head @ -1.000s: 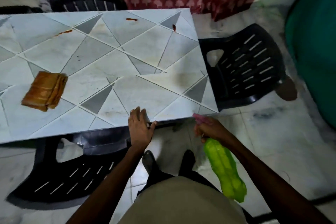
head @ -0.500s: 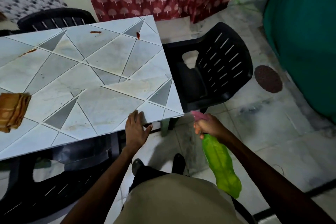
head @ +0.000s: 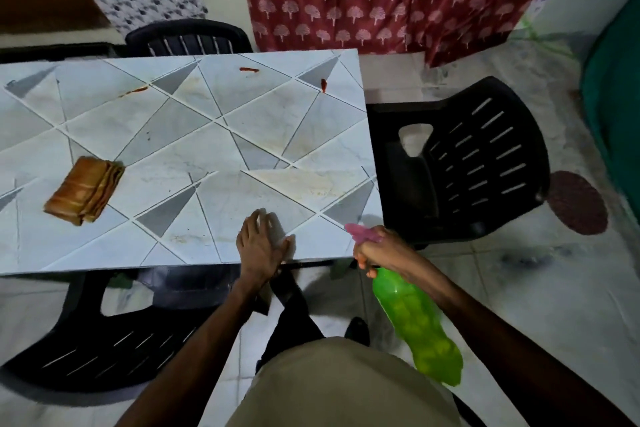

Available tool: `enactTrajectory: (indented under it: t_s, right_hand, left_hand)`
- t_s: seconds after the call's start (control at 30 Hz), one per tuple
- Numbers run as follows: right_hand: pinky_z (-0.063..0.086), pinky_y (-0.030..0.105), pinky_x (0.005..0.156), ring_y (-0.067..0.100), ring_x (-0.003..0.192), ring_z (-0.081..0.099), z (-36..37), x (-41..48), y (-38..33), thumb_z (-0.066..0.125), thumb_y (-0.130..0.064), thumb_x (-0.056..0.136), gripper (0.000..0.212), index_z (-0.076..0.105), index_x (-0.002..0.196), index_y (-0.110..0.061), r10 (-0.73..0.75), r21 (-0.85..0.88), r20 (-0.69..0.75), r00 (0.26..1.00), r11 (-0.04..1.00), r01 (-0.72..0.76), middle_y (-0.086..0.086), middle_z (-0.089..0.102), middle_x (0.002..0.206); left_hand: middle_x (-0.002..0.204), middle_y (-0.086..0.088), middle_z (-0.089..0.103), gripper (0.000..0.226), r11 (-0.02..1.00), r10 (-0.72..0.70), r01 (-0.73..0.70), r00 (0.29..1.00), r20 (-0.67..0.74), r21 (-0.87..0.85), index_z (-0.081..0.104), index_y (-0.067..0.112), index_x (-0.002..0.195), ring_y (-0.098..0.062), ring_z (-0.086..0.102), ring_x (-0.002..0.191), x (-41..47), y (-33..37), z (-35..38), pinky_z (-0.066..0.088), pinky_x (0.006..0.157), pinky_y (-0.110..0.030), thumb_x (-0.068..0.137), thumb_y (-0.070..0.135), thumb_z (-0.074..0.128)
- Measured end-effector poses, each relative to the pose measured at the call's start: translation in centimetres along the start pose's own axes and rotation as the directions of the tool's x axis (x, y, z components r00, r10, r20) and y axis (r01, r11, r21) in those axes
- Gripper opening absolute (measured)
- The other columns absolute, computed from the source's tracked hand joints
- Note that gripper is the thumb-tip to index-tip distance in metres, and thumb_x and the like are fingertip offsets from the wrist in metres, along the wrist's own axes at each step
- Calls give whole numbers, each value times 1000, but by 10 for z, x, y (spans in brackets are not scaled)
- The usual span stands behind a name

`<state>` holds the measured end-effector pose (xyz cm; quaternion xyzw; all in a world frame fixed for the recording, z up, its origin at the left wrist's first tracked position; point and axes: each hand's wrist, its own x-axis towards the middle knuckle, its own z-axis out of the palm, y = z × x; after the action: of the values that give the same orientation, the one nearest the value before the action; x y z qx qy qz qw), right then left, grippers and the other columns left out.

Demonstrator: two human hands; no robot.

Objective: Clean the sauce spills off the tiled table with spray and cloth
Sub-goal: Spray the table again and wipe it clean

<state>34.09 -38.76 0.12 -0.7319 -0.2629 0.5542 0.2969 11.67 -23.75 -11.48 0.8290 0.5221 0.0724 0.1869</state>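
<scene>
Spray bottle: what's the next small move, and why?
Probably raise the spray bottle over the table and aim its nozzle at the sauce streaks near the far edge. The right hand grips it off the near corner, short of them; the left hand rests flat on the near edge; the folded cloth lies untouched.

The bench (head: 194,135) has a top of pale marbled tiles set with grey triangles. A folded orange-brown cloth (head: 85,189) lies flat on its left part. Three red sauce spills mark its far side: a smear (head: 133,91) left of middle, a streak (head: 249,70) at the middle and a drip (head: 323,85) near the right corner. Off its near right corner, the right hand (head: 381,250) grips the neck of a green spray bottle (head: 412,319), whose pink head is tilted toward the bench.
</scene>
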Motion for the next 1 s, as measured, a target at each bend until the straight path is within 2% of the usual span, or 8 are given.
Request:
enactTrajectory:
  t_s: [0.13, 0.27, 0.43, 0.53, 0.67, 0.73, 0.87, 1.0]
  right_hand:
    - [51, 29, 50, 27, 81, 69, 10, 24, -65, 57, -18, 63, 48, 68, 107, -33, -104, 41, 51, 993, 994, 102, 3, 73, 84]
    - [54, 33, 55, 7, 57, 59, 29, 65, -156, 62, -4, 81, 37, 67, 110, -27, -237, 58, 105, 966, 971, 232, 6, 70, 89]
    - [53, 29, 53, 17, 51, 55, 75, 125, -258, 59, 13, 85, 72, 50, 135, -39, -491, 52, 100, 865, 871, 488, 4, 67, 108]
    - [56, 32, 56, 18, 51, 60, 119, 157, -307, 64, 5, 78, 79, 53, 123, -59, -602, -12, 58, 796, 797, 603, -6, 67, 106]
    - [57, 36, 55, 24, 59, 59, 182, 195, -367, 62, -8, 69, 41, 66, 101, -33, -665, 53, 21, 746, 746, 664, -2, 67, 98]
    - [55, 31, 53, 26, 55, 57, 211, 210, -389, 60, -8, 69, 39, 63, 101, -30, -686, 67, 46, 726, 727, 683, 5, 66, 98]
    - [55, 30, 51, 27, 59, 49, 273, 243, -421, 64, 1, 75, 42, 62, 104, -29, -733, 129, 108, 672, 681, 721, -15, 65, 99]
    - [58, 32, 53, 18, 58, 48, 325, 270, -450, 70, 3, 81, 41, 61, 103, -30, -753, 110, 172, 635, 655, 748, 5, 65, 99]
  left_hand:
    - [135, -21, 53, 90, 1000, -23, 23, 999, -32, 0, 45, 3, 141, -39, 51, 125, 34, -30, -13, 45, 101, -47, 79, 69, 47]
    - [133, -22, 54, 85, 998, -40, 36, 996, -78, -48, 48, 0, 137, -38, 51, 124, 83, -72, -40, 44, 102, -45, 80, 62, 56]
    - [136, -25, 51, 87, 988, -133, 122, 984, -122, -96, 50, 1, 137, -44, 51, 124, 146, -132, -94, 45, 100, -49, 75, 62, 48]
    - [132, -28, 53, 82, 978, -189, 174, 972, -142, -111, 55, 0, 131, -48, 55, 115, 179, -172, -129, 49, 93, -52, 71, 56, 47]
    - [110, -24, 64, 66, 968, -232, 214, 962, -141, -133, 64, 2, 116, -43, 62, 98, 206, -236, -160, 51, 84, -47, 75, 51, 50]
    - [109, -19, 66, 66, 956, -274, 256, 954, -125, -143, 66, 4, 114, -40, 60, 103, 212, -266, -170, 49, 85, -41, 75, 53, 47]
    - [97, -8, 65, 41, 941, -335, 324, 933, -130, -98, 63, 17, 99, -34, 58, 98, 212, -327, -201, 46, 76, -39, 77, 48, 49]
    - [125, -14, 57, 49, 857, -514, 503, 846, -144, -110, 60, 18, 126, -40, 54, 111, 201, -368, -224, 48, 87, -46, 85, 44, 64]
